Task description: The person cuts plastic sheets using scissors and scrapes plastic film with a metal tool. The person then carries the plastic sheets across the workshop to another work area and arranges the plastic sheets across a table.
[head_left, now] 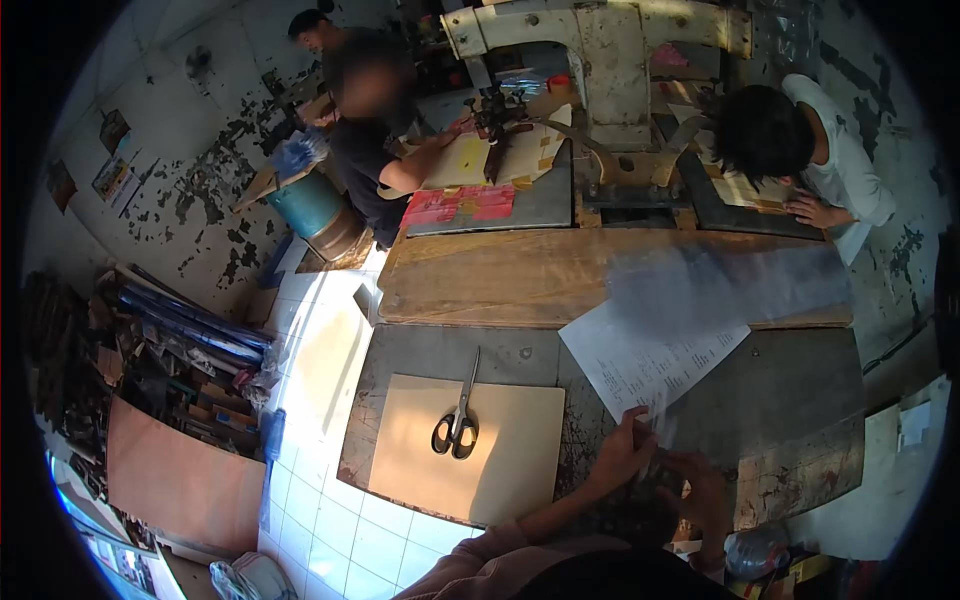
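In front of me a printed paper sheet (640,362) lies at an angle across the table. Over its upper part spreads a thin, see-through plastic sheet (730,288), smeared by motion. My left hand (625,450) is closed at the paper's lower corner, its fingertips pinched on a narrow strip of clear plastic. Close beside it on the right, my right hand (697,490) has curled fingers; what they hold is too dark to make out. To the left, black-handled scissors (457,432) rest on a tan board (525,425), blades pointing away from me.
Beyond the dark worktable (790,400) runs a wooden bench (480,275) and a large press machine (610,60). One person (370,150) works at the far left, another (835,160) at the right. A blue drum (315,212) and piled scraps (190,350) line the left side.
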Motion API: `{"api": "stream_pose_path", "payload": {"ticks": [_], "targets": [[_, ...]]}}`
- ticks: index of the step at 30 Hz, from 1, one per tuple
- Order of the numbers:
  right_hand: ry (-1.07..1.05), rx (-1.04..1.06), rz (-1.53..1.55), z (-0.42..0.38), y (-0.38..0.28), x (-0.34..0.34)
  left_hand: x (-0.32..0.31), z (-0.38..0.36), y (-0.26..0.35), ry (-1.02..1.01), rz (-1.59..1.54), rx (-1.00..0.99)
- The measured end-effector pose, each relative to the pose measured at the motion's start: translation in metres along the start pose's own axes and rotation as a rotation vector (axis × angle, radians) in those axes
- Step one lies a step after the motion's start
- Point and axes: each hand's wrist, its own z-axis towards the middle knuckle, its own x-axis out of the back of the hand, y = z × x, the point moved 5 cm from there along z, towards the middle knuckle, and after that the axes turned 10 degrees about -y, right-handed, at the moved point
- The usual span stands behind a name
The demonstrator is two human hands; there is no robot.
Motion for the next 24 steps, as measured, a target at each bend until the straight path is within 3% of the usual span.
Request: {"api": "stream_pose_path", "payload": {"ticks": [2, 4, 7, 10, 13, 20, 24], "targets": [[-0.022, -0.025, 0.059, 0.001, -0.002, -0.006, 0.008, -0.002, 0.0, -0.036, 0.107, 0.109], [-0.055, -0.083, 0.127, 0.006, 0.0, -0.017, 0.014, -0.007, 0.003, -0.049, -0.022, 0.006], [0.18, -0.044, 0.005, 0.022, -0.016, -0.016, 0.028, -0.016, 0.009, -0.085, 0.011, -0.011], [0.36, -0.045, 0.097, 0.04, -0.043, 0.004, 0.042, -0.023, 0.018, -0.169, -0.006, -0.042], [0.265, 0.065, -0.068, 0.054, -0.047, 0.009, 0.046, -0.026, 0.015, -0.252, -0.217, 0.024], [0.216, 0.096, 0.054, 0.072, -0.044, -0.005, 0.046, -0.03, -0.003, -0.392, -0.557, 0.24], [0.187, 0.119, 0.096, 0.07, -0.034, -0.019, 0.036, -0.028, -0.025, -0.318, -0.774, 0.199]]}}
